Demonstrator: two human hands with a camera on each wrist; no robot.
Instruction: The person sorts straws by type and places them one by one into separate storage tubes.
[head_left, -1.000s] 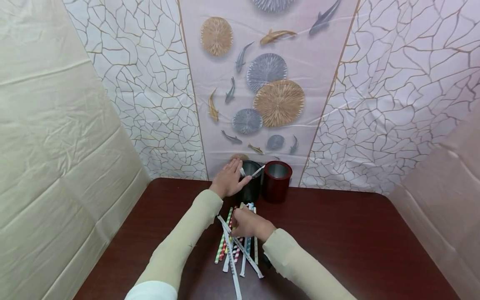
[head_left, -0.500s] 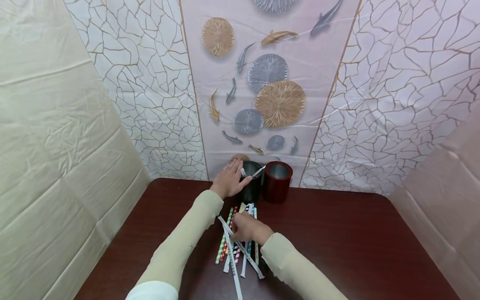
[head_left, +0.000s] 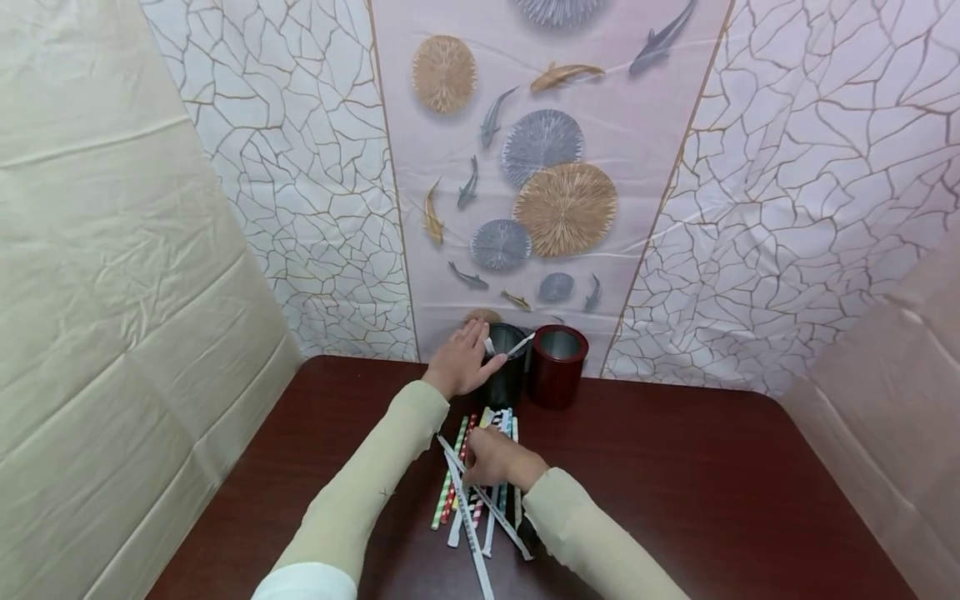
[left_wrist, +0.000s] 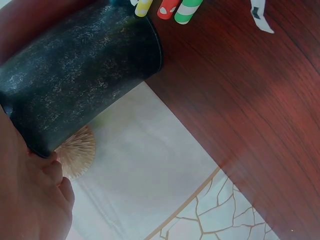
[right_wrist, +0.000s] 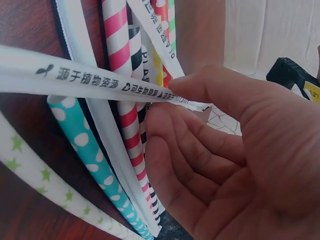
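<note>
My right hand (head_left: pixel 501 457) is over a bunch of patterned straws lying on the table. Its thumb and forefinger pinch a white paper-wrapped straw (right_wrist: pixel 85 80) with printed characters, which crosses slantwise over the others. Below it lie a pink-striped straw (right_wrist: pixel 129 130), a teal spotted one (right_wrist: pixel 92 150), and a white one with green stars (right_wrist: pixel 47 177). A second wrapped straw (head_left: pixel 474 537) reaches toward the near side. My left hand (head_left: pixel 459 360), thumb spread, rests at the left rim of a black cup (left_wrist: pixel 85 65); pale wrapped straw ends (head_left: pixel 521 343) show in its mouth.
A dark red cup (head_left: pixel 557 371) stands right beside the black one, close to the patterned back wall (head_left: pixel 555 167). Cream fabric (head_left: pixel 150 292) encloses the left side. The dark wooden table (head_left: pixel 675 483) extends to the right of the straws.
My right hand has dipped slightly over the straws and its sleeve has shifted a little to the left. The left hand stays at the black cup. The head view has turned slightly.
</note>
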